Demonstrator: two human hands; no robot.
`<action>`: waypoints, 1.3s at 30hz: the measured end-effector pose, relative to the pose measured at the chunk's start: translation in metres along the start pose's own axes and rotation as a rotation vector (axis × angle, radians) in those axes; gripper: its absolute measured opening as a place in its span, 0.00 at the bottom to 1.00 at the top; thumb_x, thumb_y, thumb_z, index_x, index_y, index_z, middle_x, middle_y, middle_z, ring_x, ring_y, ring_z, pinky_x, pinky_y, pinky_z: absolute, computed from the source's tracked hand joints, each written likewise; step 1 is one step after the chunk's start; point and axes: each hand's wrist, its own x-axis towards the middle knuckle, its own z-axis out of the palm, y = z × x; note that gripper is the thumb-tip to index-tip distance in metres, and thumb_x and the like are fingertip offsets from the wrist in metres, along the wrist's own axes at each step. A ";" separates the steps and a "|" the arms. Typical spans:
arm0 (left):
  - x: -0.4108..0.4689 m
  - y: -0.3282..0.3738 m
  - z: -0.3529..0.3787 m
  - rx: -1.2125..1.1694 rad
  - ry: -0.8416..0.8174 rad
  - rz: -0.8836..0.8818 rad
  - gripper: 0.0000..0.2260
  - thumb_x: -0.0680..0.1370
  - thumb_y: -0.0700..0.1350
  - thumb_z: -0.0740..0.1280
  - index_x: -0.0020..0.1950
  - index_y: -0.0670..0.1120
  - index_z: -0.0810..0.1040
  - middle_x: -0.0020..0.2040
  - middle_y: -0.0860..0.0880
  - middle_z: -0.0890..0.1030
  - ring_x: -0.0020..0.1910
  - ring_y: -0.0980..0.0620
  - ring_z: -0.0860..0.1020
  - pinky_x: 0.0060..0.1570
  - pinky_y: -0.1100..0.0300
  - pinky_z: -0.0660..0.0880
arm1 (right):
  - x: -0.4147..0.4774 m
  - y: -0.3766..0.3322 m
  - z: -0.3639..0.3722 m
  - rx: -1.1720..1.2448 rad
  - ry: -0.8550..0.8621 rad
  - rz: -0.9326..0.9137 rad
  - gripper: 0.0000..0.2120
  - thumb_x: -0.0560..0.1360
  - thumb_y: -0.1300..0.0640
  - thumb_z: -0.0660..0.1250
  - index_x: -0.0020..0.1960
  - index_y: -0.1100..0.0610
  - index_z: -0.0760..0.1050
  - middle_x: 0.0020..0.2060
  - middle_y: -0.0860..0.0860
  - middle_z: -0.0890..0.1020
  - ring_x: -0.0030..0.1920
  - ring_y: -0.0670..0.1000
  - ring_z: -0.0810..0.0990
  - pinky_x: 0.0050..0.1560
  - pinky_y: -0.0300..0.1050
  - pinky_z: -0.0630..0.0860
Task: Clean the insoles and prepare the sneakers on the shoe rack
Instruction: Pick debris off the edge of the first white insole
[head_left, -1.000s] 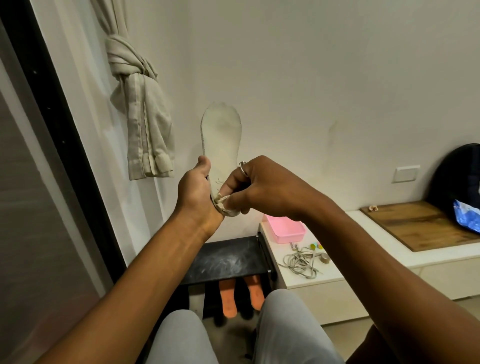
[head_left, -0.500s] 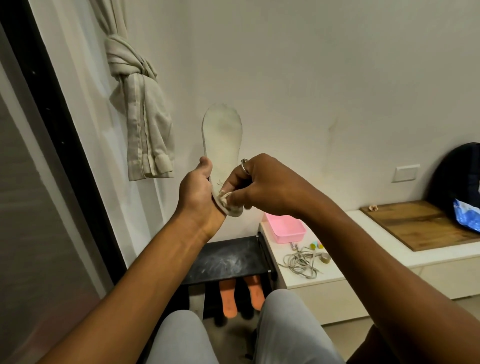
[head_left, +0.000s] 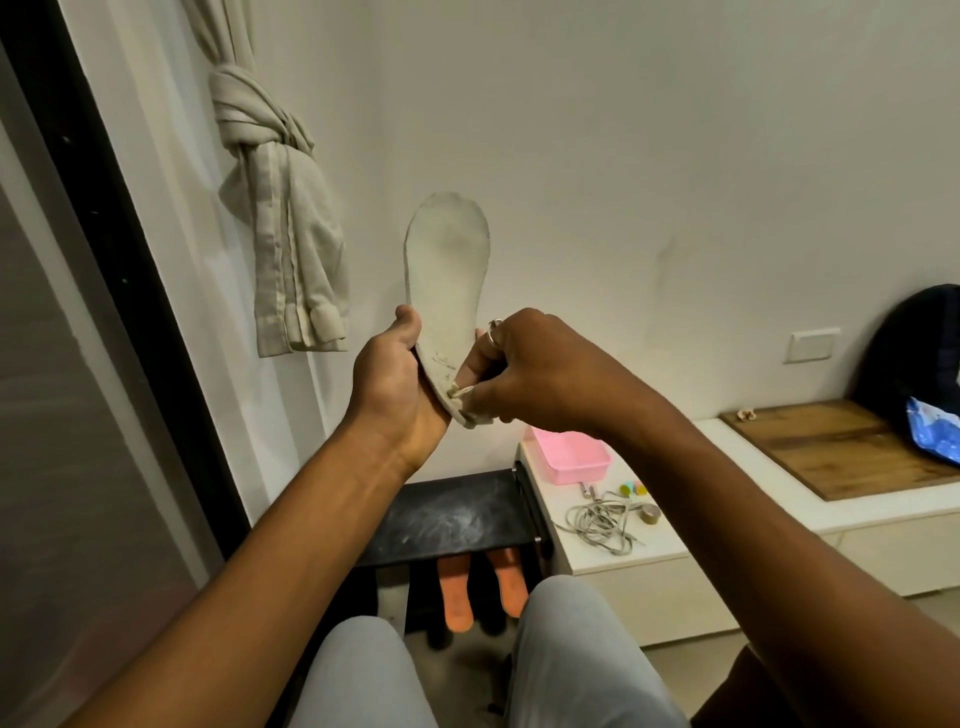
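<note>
Two hands are meeting at the heel of one pale insole (head_left: 448, 270). The left hand (head_left: 397, 384) is gripping the heel end from the left, with the thumb lying up along the left edge; its fingers are hidden behind the insole. The right hand (head_left: 524, 374) is pinching a small pale wad (head_left: 460, 391) between thumb and fingertips and pressing it against the insole's face just above the heel. Whether the wad is cloth or tissue is not clear. One ring (head_left: 493, 330) is showing on a right-hand finger.

The insole is standing nearly upright, toe end up, in front of the wall. Its lower part is lying between the two hands and its upper half is rising free above them.

Below the hands one black rack (head_left: 452, 519) is standing against the wall, its top shelf scuffed with pale marks. Two orange insoles (head_left: 455, 592) are showing under that shelf, side by side, in dark shoes that are only partly visible.

Right of the rack one white bench (head_left: 649, 551) is carrying one pink tray (head_left: 574, 460), one tangle of grey laces (head_left: 600, 522), one tape roll (head_left: 649, 514) and a few small coloured bits. One wooden board (head_left: 852, 447) is lying farther right on the bench, with a dark bag (head_left: 914, 353) behind it. One knotted curtain (head_left: 280, 208) is hanging at the upper left. Two grey-clad knees are filling the bottom edge.
</note>
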 end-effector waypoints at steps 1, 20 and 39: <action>0.001 0.000 -0.001 -0.004 0.015 0.000 0.25 0.87 0.57 0.50 0.62 0.41 0.79 0.57 0.38 0.84 0.58 0.38 0.83 0.55 0.44 0.81 | -0.001 -0.001 -0.002 0.036 -0.034 -0.002 0.01 0.73 0.62 0.76 0.44 0.57 0.85 0.38 0.50 0.87 0.36 0.46 0.85 0.39 0.39 0.82; -0.001 -0.009 0.003 0.073 -0.009 -0.026 0.28 0.86 0.58 0.50 0.71 0.37 0.73 0.55 0.38 0.85 0.54 0.43 0.85 0.65 0.47 0.76 | 0.008 0.006 0.006 0.017 0.210 -0.174 0.03 0.76 0.59 0.74 0.49 0.54 0.86 0.39 0.45 0.85 0.38 0.42 0.82 0.36 0.28 0.72; 0.003 0.000 -0.006 0.168 -0.179 -0.022 0.34 0.80 0.71 0.51 0.65 0.47 0.82 0.59 0.43 0.82 0.55 0.45 0.77 0.51 0.49 0.75 | 0.012 0.014 -0.003 0.212 0.249 -0.245 0.05 0.76 0.58 0.74 0.50 0.58 0.85 0.44 0.48 0.87 0.38 0.43 0.85 0.39 0.37 0.80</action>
